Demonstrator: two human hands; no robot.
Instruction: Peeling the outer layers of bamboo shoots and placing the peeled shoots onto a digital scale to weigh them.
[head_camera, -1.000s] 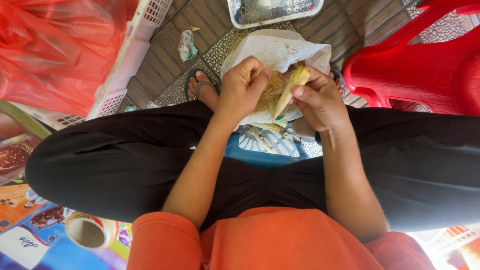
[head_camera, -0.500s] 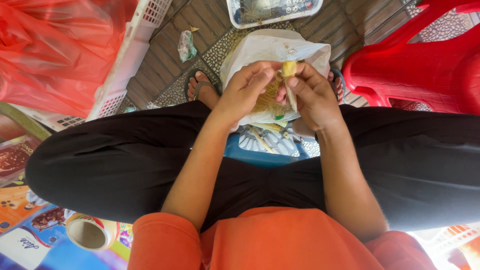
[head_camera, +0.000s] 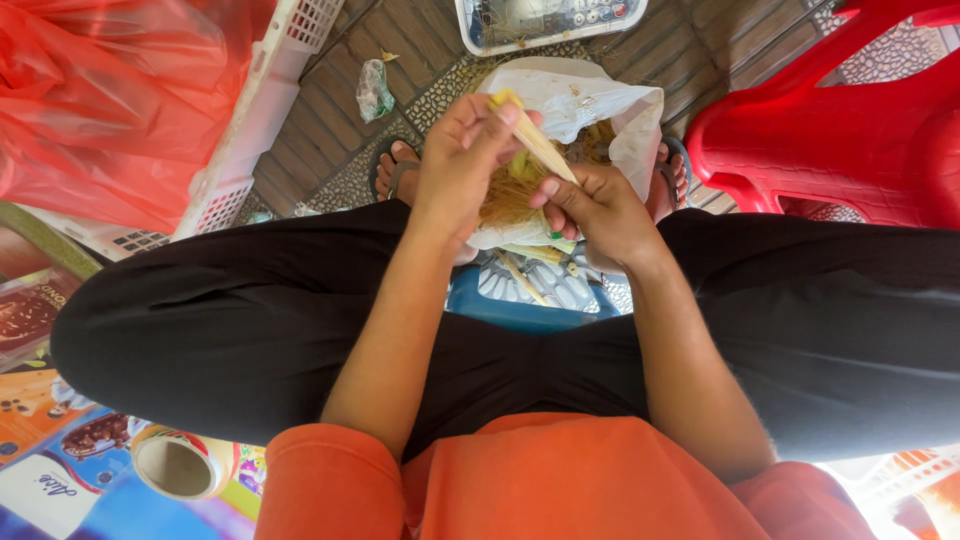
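Both my hands meet over a white plastic bag (head_camera: 590, 100) that sits between my feet and holds pale yellow husks and silk. My left hand (head_camera: 462, 160) pinches the upper end of a small, slim baby corn ear (head_camera: 535, 140), fingers curled around its tip. My right hand (head_camera: 600, 212) grips the lower end of the same ear, thumb pressed along it. The ear slants from upper left to lower right. Strands of yellow silk (head_camera: 510, 195) hang beneath my hands. My black trousers and orange sleeves fill the lower picture.
A red plastic chair (head_camera: 840, 130) stands at the right. A white crate (head_camera: 265, 110) with a red plastic bag (head_camera: 110, 100) is on the left. A grey scale (head_camera: 545, 20) lies at the top. A blue stool (head_camera: 530, 305) shows between my legs. A tape roll (head_camera: 180, 462) sits lower left.
My hands have turned the corn ear from upright to a slant, and my left hand has shifted up to pinch its top end.
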